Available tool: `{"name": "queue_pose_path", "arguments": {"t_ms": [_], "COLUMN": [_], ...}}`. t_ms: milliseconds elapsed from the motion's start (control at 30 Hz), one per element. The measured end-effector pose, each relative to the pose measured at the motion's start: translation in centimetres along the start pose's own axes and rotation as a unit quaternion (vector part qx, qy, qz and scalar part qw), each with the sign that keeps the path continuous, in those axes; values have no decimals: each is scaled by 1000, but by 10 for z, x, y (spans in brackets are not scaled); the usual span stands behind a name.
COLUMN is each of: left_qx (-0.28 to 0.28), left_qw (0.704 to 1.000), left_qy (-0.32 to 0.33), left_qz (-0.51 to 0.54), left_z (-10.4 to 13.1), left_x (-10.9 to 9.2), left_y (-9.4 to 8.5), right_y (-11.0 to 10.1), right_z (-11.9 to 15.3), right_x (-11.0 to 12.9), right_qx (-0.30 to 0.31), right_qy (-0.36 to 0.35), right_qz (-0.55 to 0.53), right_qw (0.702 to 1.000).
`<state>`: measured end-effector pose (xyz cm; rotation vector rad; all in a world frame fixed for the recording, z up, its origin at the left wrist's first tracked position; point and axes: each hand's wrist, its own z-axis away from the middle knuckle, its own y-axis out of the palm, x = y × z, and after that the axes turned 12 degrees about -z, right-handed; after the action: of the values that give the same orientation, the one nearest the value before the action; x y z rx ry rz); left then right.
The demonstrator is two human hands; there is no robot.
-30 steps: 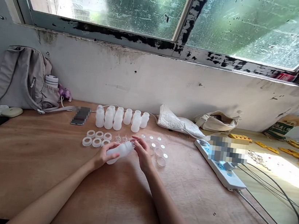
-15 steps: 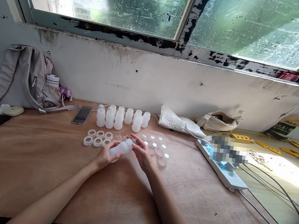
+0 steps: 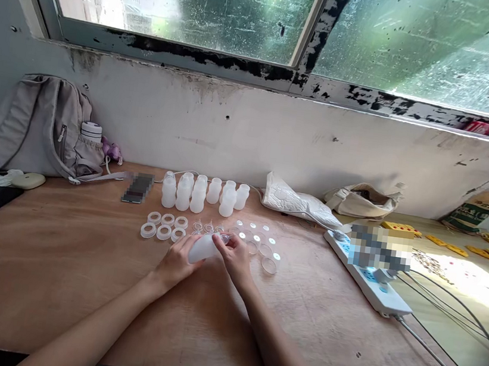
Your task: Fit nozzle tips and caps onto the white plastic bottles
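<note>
A frosted white plastic bottle (image 3: pixel 202 250) lies tilted in my left hand (image 3: pixel 178 258), whose fingers wrap round its body. My right hand (image 3: pixel 237 259) is closed at the bottle's neck end, thumb on top. A small clear piece (image 3: pixel 225 238) shows at its fingertips; its exact shape is hard to make out. Just behind my hands are white rings (image 3: pixel 164 232) in rows on the left and small clear nipple-like parts (image 3: pixel 208 228) in the middle. Clear round covers (image 3: pixel 268 265) and small white discs (image 3: pixel 277 257) lie to the right.
Several frosted bottles (image 3: pixel 198 195) stand at the back of the wooden table (image 3: pixel 77 293). A phone (image 3: pixel 138 187) and grey backpack (image 3: pixel 40 126) are left. A white pouch (image 3: pixel 300 202), beige bag (image 3: pixel 362 199) and power strip (image 3: pixel 367 277) with cables lie right.
My right hand has gone from spread fingers beside the bottle's neck to a closed grip there. My left hand has shifted round the bottle. The view has moved slightly.
</note>
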<state>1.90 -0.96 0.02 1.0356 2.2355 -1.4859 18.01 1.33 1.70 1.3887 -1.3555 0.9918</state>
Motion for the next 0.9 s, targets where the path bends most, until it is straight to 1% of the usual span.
{"name": "queue_pose_path", "arguments": {"t_ms": [33,67,100,133,167,200,233,267,300,333,367,400,433,467,500,533,567,600,633,667,700,733,767,833,900], "left_qx": [-8,10,52,116,187,251,294,310,298,265,221,182,157,153,176,221,275,324,360,381,387,379,365,330,287], "left_qw": [1000,999,995,981,955,921,890,876,882,904,929,949,958,956,941,911,868,819,774,744,732,739,757,813,871], "left_qy": [-2,-13,-32,-55,-77,-97,-114,-126,-133,-133,-129,-123,-122,-128,-140,-158,-177,-193,-204,-211,-214,-212,-205,-182,-154], "left_qz": [9,36,82,145,215,281,329,349,339,308,266,228,208,216,253,310,374,433,479,507,518,515,501,444,369], "left_z": [0,1,2,2,3,5,6,8,9,10,11,11,11,10,10,9,8,8,8,8,8,8,8,9,9], "left_x": [-2,-5,-8,-11,-14,-17,-19,-21,-23,-25,-26,-27,-27,-28,-28,-28,-28,-28,-28,-28,-28,-29,-29,-29,-27], "left_y": [-1,-2,-3,-5,-5,-6,-5,-4,-3,-2,0,1,1,0,-1,-4,-6,-9,-11,-13,-14,-14,-12,-7,0], "right_y": [1,1,2,2,3,4,4,5,6,8,9,10,11,12,13,13,13,12,12,11,11,11,11,12,14], "right_z": [1,1,2,3,4,5,6,6,7,8,9,10,10,11,12,12,13,14,14,15,15,16,16,16,16], "right_x": [1,4,6,9,11,13,14,13,11,9,8,6,6,7,10,13,17,20,23,24,24,24,22,17,13], "right_qx": [5,26,59,97,133,159,170,163,141,109,76,49,35,36,49,73,103,131,151,159,155,141,122,92,74], "right_qy": [1,11,28,51,76,103,125,140,146,144,137,127,120,116,116,119,125,135,148,163,176,184,183,166,144], "right_qz": [-18,-57,-107,-158,-202,-233,-248,-249,-239,-223,-204,-189,-184,-192,-214,-245,-277,-307,-329,-338,-338,-334,-329,-321,-317], "right_qw": [1000,998,992,981,967,954,945,944,950,958,966,973,975,974,969,960,947,933,921,913,911,914,918,928,935]}}
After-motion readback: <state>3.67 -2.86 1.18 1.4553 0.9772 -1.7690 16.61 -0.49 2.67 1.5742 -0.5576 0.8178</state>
